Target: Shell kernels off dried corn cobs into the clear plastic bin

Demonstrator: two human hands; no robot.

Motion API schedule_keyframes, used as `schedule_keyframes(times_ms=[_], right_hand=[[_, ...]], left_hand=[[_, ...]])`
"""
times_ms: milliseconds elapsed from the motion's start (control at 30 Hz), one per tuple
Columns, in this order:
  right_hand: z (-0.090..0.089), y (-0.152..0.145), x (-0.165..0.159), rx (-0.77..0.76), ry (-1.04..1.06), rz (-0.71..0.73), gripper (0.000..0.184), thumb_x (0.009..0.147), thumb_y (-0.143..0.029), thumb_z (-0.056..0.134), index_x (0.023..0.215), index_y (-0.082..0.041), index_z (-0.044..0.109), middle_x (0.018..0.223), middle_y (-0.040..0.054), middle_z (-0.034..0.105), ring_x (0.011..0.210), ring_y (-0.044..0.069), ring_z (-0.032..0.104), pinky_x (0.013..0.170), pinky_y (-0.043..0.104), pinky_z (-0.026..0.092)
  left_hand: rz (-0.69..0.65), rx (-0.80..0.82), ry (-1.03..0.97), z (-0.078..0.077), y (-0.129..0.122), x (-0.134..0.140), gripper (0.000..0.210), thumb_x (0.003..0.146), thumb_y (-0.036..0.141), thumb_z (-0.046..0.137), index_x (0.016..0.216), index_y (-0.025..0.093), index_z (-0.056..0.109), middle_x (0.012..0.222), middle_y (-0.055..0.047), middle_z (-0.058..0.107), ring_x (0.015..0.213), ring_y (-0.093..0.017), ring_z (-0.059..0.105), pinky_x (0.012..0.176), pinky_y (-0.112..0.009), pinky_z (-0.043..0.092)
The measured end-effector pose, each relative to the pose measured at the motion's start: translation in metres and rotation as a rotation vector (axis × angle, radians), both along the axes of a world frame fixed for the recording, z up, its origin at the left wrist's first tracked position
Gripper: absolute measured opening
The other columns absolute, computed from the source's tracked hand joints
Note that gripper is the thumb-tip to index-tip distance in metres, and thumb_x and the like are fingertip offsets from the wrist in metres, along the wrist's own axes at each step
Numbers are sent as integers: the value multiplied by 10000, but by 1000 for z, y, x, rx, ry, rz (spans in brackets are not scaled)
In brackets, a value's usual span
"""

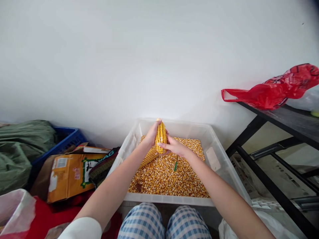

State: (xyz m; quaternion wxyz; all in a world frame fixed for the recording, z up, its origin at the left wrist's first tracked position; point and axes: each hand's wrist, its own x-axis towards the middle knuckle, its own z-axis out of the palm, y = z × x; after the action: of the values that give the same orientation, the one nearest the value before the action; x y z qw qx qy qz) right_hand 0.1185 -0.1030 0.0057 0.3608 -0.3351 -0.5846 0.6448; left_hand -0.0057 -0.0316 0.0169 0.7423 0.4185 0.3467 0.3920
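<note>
An ear of dried yellow corn [161,136] is held upright over the bin between both hands. My left hand [151,134] wraps its upper left side, thumb near the tip. Around the lower right side closes my right hand [174,146], its thumb across the front of the ear. Below lies a bed of loose corn kernels [164,179] in a clear plastic bin [224,166]. Another ear of corn [149,157] rests on the kernels, partly behind my left forearm. A thin tool with a green handle [175,165] stands in the kernels under my right hand.
On the left are a cardboard box [66,176], a blue crate [62,142] with green cloth [27,149], and a mesh-sided bag [104,166]. A black folding table [294,119] with a red plastic bag [276,88] stands right. A white wall [149,59] rises behind the bin.
</note>
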Motion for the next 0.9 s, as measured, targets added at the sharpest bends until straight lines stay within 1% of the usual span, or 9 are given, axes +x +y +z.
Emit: schedule_keyframes(times_ms=[133,233,333,433,533,600,700,800,900], right_hand=[[2,-1,-1,-26,-21,-2,699,751,-403,637,1345,-304,281,1192,65,514,826,163,629,668,342,580],[3,-2,-3,-32,-63,-3,804,713,-390,680,1368,-310,221,1169,76,525,711,147,635,617,333,578],[4,-3,-3,-31,-30,27,902,684,-352,711,1389,-314,150,1209,88,497,773,157,633,668,342,579],[4,-3,-1,-33,29,78,916,693,-329,703,1399,-309,120,1265,95,455,909,180,605,744,361,571],[6,-4,1,-33,32,93,919,704,-324,695,1405,-314,100,1294,93,429,954,183,590,771,359,565],[7,-4,2,-45,2,103,888,727,-353,673,1404,-323,98,1280,91,443,896,173,611,749,354,568],[7,-4,2,-60,-76,98,803,760,-418,627,1389,-314,139,1208,95,495,733,149,637,681,352,575],[4,-3,0,-49,-140,54,870,708,-407,684,1375,-300,135,1133,89,525,609,121,622,629,337,576],[1,-2,0,-57,-129,62,940,664,-366,725,1367,-287,105,1084,77,532,577,112,612,611,325,575]], left_hand=[[-12,1,-17,0,1,-2,520,750,619,427,670,130,583,515,-80,593,441,-166,557,447,-282,458],[-21,-10,-19,0,-1,-3,506,747,618,436,673,138,580,514,-73,596,437,-154,549,449,-272,461],[-19,-35,-1,0,-1,-1,497,738,609,449,648,137,575,499,-76,590,432,-155,545,440,-269,457],[-32,-53,11,0,0,-1,499,739,610,432,637,144,580,485,-72,585,423,-163,544,428,-279,458],[-29,-64,6,3,0,-2,501,748,603,421,618,146,579,497,-79,595,422,-165,547,426,-286,464],[-25,-73,-7,4,-1,-3,505,756,600,417,611,143,576,510,-83,603,429,-163,553,435,-284,471],[-26,-80,-27,3,0,-4,513,761,604,410,617,140,575,522,-83,608,439,-161,561,445,-280,476],[-39,-81,-11,-1,2,-3,521,744,620,416,622,140,576,505,-80,598,423,-167,553,426,-286,467],[-49,-83,7,-7,5,-1,520,732,634,417,624,150,577,493,-78,594,410,-169,544,413,-285,459]])
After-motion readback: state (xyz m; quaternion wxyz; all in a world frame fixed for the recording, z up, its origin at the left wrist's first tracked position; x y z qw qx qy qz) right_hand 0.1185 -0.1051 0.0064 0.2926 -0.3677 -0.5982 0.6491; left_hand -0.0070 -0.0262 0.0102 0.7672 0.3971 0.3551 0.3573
